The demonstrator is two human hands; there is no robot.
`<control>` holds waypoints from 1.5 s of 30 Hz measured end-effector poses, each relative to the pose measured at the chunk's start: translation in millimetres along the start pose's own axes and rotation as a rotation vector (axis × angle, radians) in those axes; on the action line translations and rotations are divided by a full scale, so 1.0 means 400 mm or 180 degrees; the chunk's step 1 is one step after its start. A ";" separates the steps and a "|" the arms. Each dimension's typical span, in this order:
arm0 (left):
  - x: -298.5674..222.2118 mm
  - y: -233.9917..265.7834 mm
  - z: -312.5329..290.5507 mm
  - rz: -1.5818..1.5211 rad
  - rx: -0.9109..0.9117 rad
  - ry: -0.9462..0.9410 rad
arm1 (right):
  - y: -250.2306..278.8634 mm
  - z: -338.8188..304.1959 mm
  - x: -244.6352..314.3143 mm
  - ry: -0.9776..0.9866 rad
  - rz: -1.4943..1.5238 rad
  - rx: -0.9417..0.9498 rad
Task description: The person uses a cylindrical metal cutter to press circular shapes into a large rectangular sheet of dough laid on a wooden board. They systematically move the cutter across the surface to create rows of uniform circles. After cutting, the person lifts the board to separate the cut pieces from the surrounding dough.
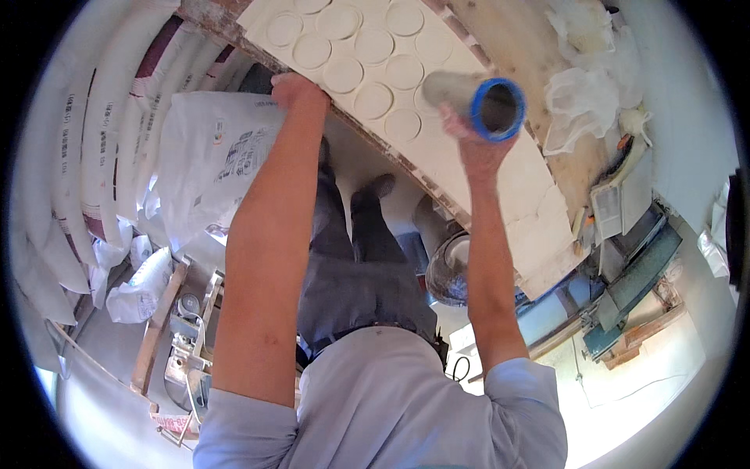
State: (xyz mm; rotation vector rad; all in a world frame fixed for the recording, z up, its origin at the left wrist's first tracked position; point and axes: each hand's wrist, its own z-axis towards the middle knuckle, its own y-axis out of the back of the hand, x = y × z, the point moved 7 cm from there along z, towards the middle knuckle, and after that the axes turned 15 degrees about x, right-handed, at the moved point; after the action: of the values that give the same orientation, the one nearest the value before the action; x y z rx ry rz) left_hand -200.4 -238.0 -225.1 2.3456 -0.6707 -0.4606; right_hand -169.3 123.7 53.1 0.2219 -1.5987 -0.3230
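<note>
My right hand [482, 148] grips a tube-shaped cutter [449, 91], holding it tilted over a pale sheet of rolled dough [539, 211]. A blue band [519, 112] rings the cutter's open end, which faces up toward me; its other end is blurred. Several round outlines [342, 73] are cut side by side into the dough, left of the cutter. My left hand [299, 90] is closed at the near left edge of the table, beside a large white plastic bag [207, 148]. What its fingers hold, if anything, is hidden.
Large white sacks [101, 148] are stacked at the left. Crumpled clear plastic [582, 102] lies on the wooden tabletop [539, 35] at the right. A round metal container [448, 273] stands below the table edge, and a metal machine [183, 344] is at lower left.
</note>
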 end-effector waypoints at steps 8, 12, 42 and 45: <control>-0.086 -0.004 -0.040 0.1667 -0.0248 0.0129 | 0.076 0.099 -0.041 0.0021 -0.0871 0.0335; 0.123 -0.021 0.144 -0.0547 -0.0129 0.0385 | 0.008 0.121 -0.042 0.0137 -0.0472 0.0395; -0.060 0.069 -0.119 -0.0524 -0.0074 0.0352 | 0.002 0.155 0.111 0.0860 -0.2940 0.0070; -0.049 0.059 -0.100 -0.0599 0.0143 0.0020 | 0.034 0.132 0.085 0.0805 -0.2015 0.0068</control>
State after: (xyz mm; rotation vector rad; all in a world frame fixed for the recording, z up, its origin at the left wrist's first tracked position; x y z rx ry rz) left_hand -205.1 -223.0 -177.3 2.4635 -0.4633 -0.5252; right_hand -223.2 128.8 87.8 0.7606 -1.2500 -0.7330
